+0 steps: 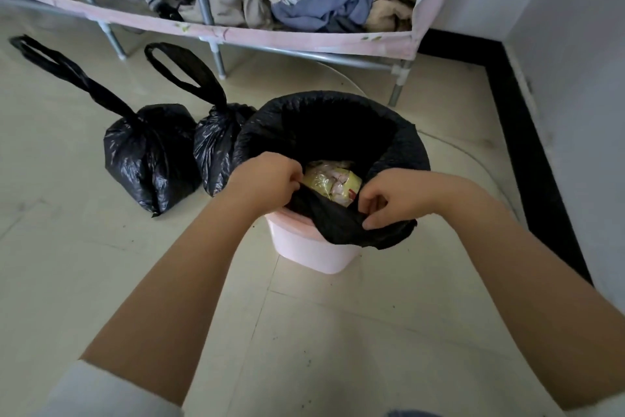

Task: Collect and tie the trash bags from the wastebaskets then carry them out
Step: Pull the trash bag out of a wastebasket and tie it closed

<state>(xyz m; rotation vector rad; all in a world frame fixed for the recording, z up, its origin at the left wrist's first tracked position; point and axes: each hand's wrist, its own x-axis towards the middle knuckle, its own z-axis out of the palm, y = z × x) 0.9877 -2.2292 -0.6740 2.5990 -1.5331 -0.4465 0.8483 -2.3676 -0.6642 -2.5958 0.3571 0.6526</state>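
Bin liner: a thin black trash bag (341, 224) is sitting in the pink wastebasket (304, 251) at centre frame; its top is folded over the rim on the far side and is lifting off the near rim, where both hands are working it loose.
Left hand: the left hand (267, 180) is closing its fingers on the bag's edge at the near-left of the opening; the fist is nearly shut, pinching film.
Right hand: the right hand (392, 197) is curling over the bunched near-right edge; thumb and fingertips are gripping a fold, with a small gap showing inside the curl.
Contents: a yellowish wrapper (329, 181) is showing inside; the load looks light, judging by the little that is visible.
Handling: the film looks soft, slick and easy to tear; it is probably best taken by gathered handfuls of the rim, not a single layer.
Finished bags: two tied bags, one (148, 153) at centre left and one (216, 143) beside the basket, are standing on the floor with looped handles up.
Background: a clothes rack (216, 34) is running across the upper frame.
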